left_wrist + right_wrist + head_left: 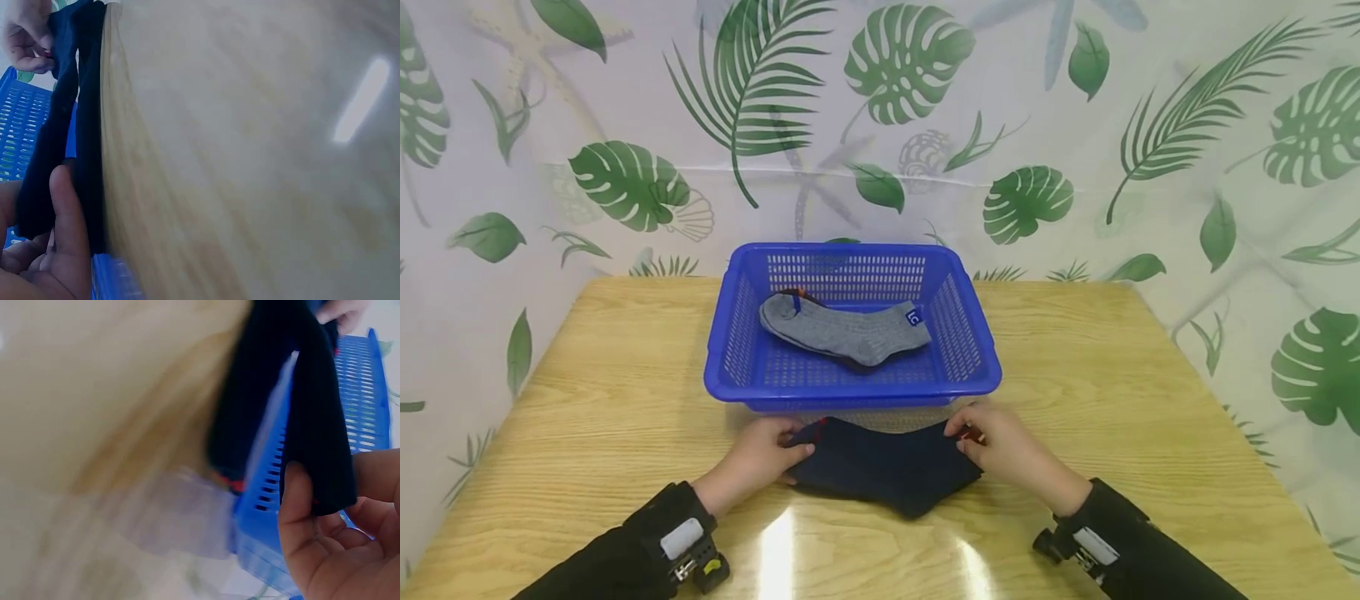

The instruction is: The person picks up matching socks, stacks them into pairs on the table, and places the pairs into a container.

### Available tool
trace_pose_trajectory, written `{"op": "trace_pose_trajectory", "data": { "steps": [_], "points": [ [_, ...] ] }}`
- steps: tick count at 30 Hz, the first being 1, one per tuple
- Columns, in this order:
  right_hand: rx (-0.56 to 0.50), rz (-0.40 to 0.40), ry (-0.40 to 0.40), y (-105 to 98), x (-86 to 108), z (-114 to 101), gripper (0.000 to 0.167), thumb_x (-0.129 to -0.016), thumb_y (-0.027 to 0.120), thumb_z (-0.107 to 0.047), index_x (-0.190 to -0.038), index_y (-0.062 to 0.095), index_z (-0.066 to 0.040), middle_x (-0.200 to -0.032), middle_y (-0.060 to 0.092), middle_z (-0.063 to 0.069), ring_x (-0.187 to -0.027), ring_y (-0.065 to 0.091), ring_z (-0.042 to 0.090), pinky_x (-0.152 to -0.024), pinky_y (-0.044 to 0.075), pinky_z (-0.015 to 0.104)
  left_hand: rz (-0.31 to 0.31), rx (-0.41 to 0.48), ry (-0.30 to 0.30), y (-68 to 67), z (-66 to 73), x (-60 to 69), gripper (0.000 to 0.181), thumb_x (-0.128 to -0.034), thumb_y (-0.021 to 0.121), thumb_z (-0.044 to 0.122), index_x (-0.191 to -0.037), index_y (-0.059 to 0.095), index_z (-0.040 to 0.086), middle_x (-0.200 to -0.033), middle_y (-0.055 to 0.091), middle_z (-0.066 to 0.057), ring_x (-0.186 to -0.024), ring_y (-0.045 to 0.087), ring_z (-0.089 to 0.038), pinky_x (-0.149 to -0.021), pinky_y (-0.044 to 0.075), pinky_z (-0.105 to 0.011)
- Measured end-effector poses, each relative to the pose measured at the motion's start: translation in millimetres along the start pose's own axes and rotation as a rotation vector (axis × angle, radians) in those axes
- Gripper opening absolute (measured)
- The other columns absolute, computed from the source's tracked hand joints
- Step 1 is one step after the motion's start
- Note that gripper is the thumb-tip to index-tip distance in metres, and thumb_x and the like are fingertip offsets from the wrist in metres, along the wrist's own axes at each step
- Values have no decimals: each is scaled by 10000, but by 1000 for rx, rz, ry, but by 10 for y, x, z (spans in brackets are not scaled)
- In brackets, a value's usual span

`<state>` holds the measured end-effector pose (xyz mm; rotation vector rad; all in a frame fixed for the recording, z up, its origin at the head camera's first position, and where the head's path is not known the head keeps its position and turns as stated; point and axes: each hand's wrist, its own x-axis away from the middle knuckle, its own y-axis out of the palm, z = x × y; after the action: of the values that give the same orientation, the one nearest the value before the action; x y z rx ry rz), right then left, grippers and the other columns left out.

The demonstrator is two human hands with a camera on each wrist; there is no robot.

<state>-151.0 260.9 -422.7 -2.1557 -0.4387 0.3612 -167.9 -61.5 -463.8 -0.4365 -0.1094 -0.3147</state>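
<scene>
A pair of dark navy socks (883,467) is stretched sideways in front of the blue basket, with small red marks near both ends. My left hand (763,454) pinches the upper sock by its left end, thumb in front. At the other end my right hand (1000,442) grips the same sock between thumb and fingers. Both wrist views show a gap between the upper sock (315,419) and the lower sock (256,394), whose end has red-orange trim. In the left wrist view the lower sock (90,137) runs beside my thumb; whether my left fingers also hold it, I cannot tell.
Behind the socks stands a blue plastic basket (850,396) with perforated walls. Inside it lies a grey sock (850,329) with a dark-blue label, on top of something darker. The wooden table (625,400) meets a leaf-patterned cloth (820,192) at the back and sides.
</scene>
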Motion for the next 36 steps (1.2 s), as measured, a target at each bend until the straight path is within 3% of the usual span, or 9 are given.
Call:
{"op": "trace_pose_trajectory", "data": {
  "steps": [3,7,13,19,24,26,29,32,36],
  "points": [
    [42,-14,-5,71,-28,46,185,-797,650,110,-900,667,-43,-914,615,75,-774,587,163,-654,508,268,8,-78,10,2,-3,-8,229,-853,697,4,-1060,638,-74,-1007,614,-210,-551,642,-188,-479,546,-287],
    [130,-13,-50,139,-45,103,228,-762,663,129,-894,663,-58,-905,618,63,-778,559,163,-653,489,288,5,-132,11,0,9,-13,328,-824,732,6,-1120,630,-91,-1075,616,-277,-513,645,-192,-467,538,-274],
    [245,-34,-116,195,-23,113,238,-737,712,98,-894,652,-71,-935,620,48,-894,586,231,-769,510,373,-35,-198,65,-28,42,-9,372,-780,775,14,-1104,626,-91,-855,653,-129,-496,626,-160,-466,532,-266],
    [391,-82,-97,196,21,4,194,-787,770,-61,-962,687,-74,-1049,637,96,-984,559,312,-844,488,439,14,-629,213,-11,165,61,485,-789,811,215,-1164,609,-17,-1015,642,-167,-864,653,-291,-768,537,-425],
    [533,-79,-162,203,64,-172,371,-833,760,-257,-1131,680,-51,-1242,578,198,-1117,519,369,-943,441,486,51,-925,372,122,342,229,693,-769,823,323,-1266,525,-58,-1185,538,-279,-1095,541,-438,-890,496,-508],
    [526,-132,-191,226,80,-263,485,-859,731,-321,-1224,633,-18,-1326,535,222,-1198,496,378,-997,416,497,-5,-986,434,204,399,278,750,-791,796,372,-1328,497,-58,-1295,488,-291,-1201,476,-455,-975,448,-512],
    [439,-300,-180,288,115,-395,688,-898,673,-419,-1390,479,21,-1465,407,240,-1319,431,377,-1043,392,509,-190,-1034,450,308,443,318,798,-849,701,487,-1432,438,10,-1470,366,-273,-1365,330,-440,-1084,329,-543],
    [382,-438,-137,363,147,-467,837,-907,617,-514,-1481,330,24,-1544,270,235,-1390,337,368,-1061,374,511,-384,-1061,369,337,439,329,840,-842,647,587,-1509,360,164,-1551,228,-256,-1426,200,-438,-1106,238,-603],
    [418,-533,-112,422,199,-454,937,-867,555,-644,-1536,243,-66,-1588,150,215,-1448,194,364,-1083,327,548,-518,-1071,249,270,391,296,882,-793,664,627,-1531,267,354,-1582,91,-259,-1447,53,-455,-1118,139,-638]
  ]
}}
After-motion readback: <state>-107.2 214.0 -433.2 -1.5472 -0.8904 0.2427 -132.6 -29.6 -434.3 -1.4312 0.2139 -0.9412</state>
